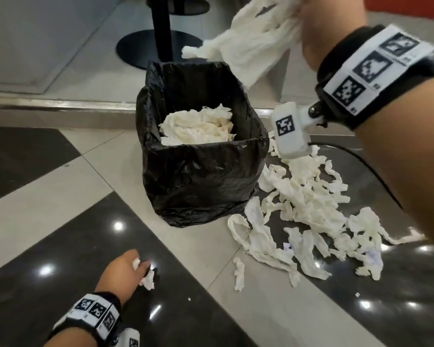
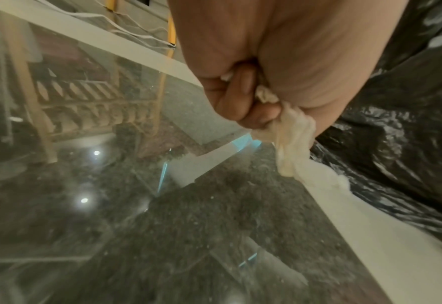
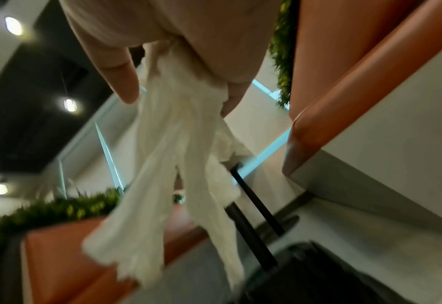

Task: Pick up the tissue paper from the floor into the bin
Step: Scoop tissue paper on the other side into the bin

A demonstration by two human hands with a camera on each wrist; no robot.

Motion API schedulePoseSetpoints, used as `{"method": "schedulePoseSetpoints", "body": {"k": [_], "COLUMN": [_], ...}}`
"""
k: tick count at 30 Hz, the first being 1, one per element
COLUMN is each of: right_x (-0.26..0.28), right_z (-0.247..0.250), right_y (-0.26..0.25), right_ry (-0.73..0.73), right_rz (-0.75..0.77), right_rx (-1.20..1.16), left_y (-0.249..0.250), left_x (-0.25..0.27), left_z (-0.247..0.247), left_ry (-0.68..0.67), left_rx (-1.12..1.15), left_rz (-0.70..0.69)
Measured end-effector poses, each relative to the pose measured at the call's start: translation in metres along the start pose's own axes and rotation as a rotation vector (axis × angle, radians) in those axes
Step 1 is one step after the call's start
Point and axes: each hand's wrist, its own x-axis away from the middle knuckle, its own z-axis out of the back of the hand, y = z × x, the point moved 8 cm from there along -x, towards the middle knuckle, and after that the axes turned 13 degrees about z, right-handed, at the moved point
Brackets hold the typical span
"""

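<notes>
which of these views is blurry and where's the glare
Right wrist view: motion blur smears the tissue bunch and the background. Left wrist view: fairly sharp on the left hand, with lamp reflections on the glossy floor. Head view: mostly sharp, with bright glare spots on the dark tiles and wide-angle bending at the edges.

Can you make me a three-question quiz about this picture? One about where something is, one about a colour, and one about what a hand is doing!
1. Where is the big pile of loose tissue?
A. On the floor beside the bin
B. On a chair
C. On a shelf

2. What colour is the liner on the bin?
A. Blue
B. Black
C. White

3. What is the right hand doing?
A. Resting flat on the floor
B. Hanging empty
C. Holding a bunch of tissue above the bin

Answers: 1 A, the strips lie on the tiles next to the bin. 2 B, the bag looks shiny black. 3 C, tissue dangles from the raised hand.
</notes>
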Motion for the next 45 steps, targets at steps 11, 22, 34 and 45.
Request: {"method": "schedulePoseSetpoints", "body": {"k": [11, 22, 34, 45], "right_x": [0.057, 0.093, 0.157, 0.281], "right_z": [-0.068, 0.032, 0.018, -0.093], "right_y": [0.039, 0.139, 0.271, 0.311], "right_ry": [-0.622, -0.678, -1.015, -1.635], "right_rz": [0.305, 0.087, 0.178, 0.611], "right_rx": [0.46, 0.453, 0.57, 0.767], "left_y": [0.011, 0.231, 0.373, 0.281], "left_x": [-0.047, 0.014, 0.01, 0.099], "left_z": [0.073, 0.236, 0.159, 0.107], "left_ry": [-0.043, -0.539, 0.088, 0.18], "left_rx": [0.938, 1.006, -0.01, -0.18], "left_rz": [0.202, -0.341, -0.34, -0.663]}}
